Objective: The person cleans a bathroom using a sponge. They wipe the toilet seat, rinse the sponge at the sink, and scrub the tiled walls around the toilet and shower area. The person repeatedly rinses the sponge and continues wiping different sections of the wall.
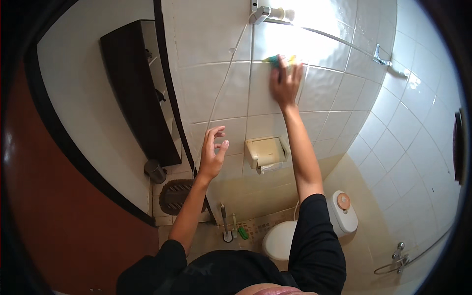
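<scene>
right hand point(286, 87): spread over a green-and-yellow cloth point(274, 60), against the tiled wall point(209, 39); cannot tell whether its grip closes or merely flattens the cloth.
left hand point(211, 156): raised, empty, grip loosely open, near a white cord point(228, 72).
cloth: high on the wall, above the paper holder point(265, 150).
wiping: apparently the step in hand; the next move seems to call for steady pressure along the tiles.
glare: whitens the tiles above; the cloth, mostly covered and blurred, could be a sponge.
toilet point(280, 241): partly hidden by the right sleeve point(317, 236).
</scene>
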Demonstrator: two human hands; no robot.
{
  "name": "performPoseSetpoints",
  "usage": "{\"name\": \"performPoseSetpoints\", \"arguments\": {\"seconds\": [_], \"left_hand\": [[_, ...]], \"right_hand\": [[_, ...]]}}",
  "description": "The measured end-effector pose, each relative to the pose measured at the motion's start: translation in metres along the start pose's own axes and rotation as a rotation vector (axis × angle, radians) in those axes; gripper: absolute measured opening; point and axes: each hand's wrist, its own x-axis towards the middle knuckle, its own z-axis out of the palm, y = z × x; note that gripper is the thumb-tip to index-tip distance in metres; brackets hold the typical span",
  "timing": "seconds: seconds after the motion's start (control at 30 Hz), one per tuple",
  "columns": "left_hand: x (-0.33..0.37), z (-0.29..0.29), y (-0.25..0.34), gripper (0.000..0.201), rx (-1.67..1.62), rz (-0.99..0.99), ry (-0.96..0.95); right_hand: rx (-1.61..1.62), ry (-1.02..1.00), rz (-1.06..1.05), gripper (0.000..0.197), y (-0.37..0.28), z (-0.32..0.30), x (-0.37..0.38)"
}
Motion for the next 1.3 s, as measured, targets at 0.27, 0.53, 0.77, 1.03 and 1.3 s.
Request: {"name": "performPoseSetpoints", "arguments": {"seconds": [0.27,0.53,0.77,1.03,1.3], "left_hand": [[-0.002,0.028,-0.004,0.045,-0.049,-0.049,0.021],[-0.004,0.091,-0.006,0.049,-0.133,-0.073,0.081],[-0.016,0.127,0.002,0.045,-0.030,-0.018,0.173],[0.017,0.200,0.046,0.048,0.038,0.055,0.215],[0.131,0.272,0.109,0.062,0.484,0.568,0.116]], "right_hand": [[0.130,-0.090,-0.236,0.062,-0.025,-0.001,0.005],[0.066,-0.158,-0.381,0.064,0.150,-0.044,-0.030],[-0.109,0.317,0.645,0.063,0.261,-0.057,0.051],[-0.080,0.186,0.387,0.084,0.241,-0.047,0.106],[0.157,-0.209,-0.449,0.073,0.186,-0.065,0.074]]}}
